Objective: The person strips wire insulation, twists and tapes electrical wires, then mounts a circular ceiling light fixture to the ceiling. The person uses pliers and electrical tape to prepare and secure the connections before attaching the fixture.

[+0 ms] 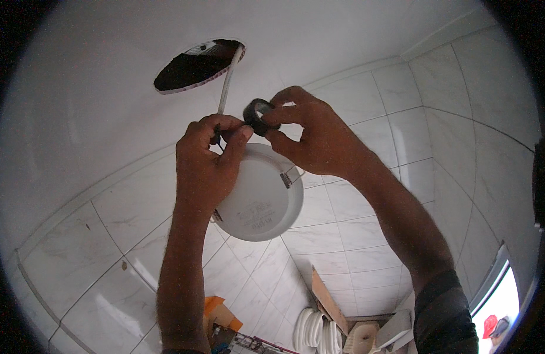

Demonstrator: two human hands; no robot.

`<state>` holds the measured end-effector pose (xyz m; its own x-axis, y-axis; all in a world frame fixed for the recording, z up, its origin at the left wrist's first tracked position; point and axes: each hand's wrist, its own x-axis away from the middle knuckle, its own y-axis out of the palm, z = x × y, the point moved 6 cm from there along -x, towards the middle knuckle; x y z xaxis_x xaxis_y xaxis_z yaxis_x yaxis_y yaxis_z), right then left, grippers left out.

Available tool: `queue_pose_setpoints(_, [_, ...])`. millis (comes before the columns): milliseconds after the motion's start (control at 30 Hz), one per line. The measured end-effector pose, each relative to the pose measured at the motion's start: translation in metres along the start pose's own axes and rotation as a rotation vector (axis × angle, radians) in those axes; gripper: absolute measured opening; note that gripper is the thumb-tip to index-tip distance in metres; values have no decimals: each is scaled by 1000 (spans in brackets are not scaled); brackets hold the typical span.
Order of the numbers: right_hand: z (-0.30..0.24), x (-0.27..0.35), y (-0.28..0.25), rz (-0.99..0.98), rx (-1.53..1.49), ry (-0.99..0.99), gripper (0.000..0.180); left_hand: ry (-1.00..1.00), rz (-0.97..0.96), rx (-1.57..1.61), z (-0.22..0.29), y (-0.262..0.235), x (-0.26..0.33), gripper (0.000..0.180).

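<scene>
Tape roll: black insulating tape roll point(258, 113), held up near the ceiling, just right of the cable and below the cut-out.
Right hand: right hand point(308, 135) closed on the tape roll, thumb and fingertips pinched on its rim; grip looks firm.
Left hand: left hand point(207, 159) closed round the lower end of the white cable point(227, 79), fingers together at the joint; what lies under the fingers is hidden, prob. the splice. Thumb tip touches or nearly touches the roll.
Cable: runs from the left hand up into the round ceiling hole point(196, 65); taut-ish, slightly tilted.
Light fitting: round white downlight point(263, 197) hangs just below both hands, back side to camera, spring clip point(290, 177) showing at its right edge. Whether it hangs by its lead or rests vs. the left palm, cannot tell.
Surrounds: white ceiling point(95, 118), marble-look wall tiles point(355, 236); far below, coiled white conduit point(314, 330), timber offcut point(328, 304), orange box point(219, 312).
Risk 1: fitting weight on the joint; if left grip eases, strain could pull conductors apart.
Risk 2: tape roll drop; two-finger pinch overhead, long fall to clutter below.
Risk 3: joint not visible, so bare conductor under the fingers can't be ruled out; shock hazard if cct live.
Risk 4: spring clip near knuckles; could snap onto a finger.
</scene>
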<state>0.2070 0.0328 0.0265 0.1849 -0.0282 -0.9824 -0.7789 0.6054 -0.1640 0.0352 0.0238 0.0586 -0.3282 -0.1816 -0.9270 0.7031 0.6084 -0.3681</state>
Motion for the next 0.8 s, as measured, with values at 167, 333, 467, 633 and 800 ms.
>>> queue_pose_setpoints(167, [-16,-3,-13,-25,-173,-128,21,121,11,-26,1,-4,1,15])
queue_pose_setpoints(333, [-5,-17,-6,-138,-693,315,34,-11,-1,13,3,4,0,17])
queue_pose_setpoints(467, [17,-21,4,-89,-587,239,40,17,-19,23,1,9,-1,19])
queue_pose_setpoints(633, [15,-11,3,-61,-102,109,30,-11,35,70,1,10,1,19])
queue_pose_setpoints(800, [15,-13,-16,26,59,-40,20,12,37,98,7,25,-14,24])
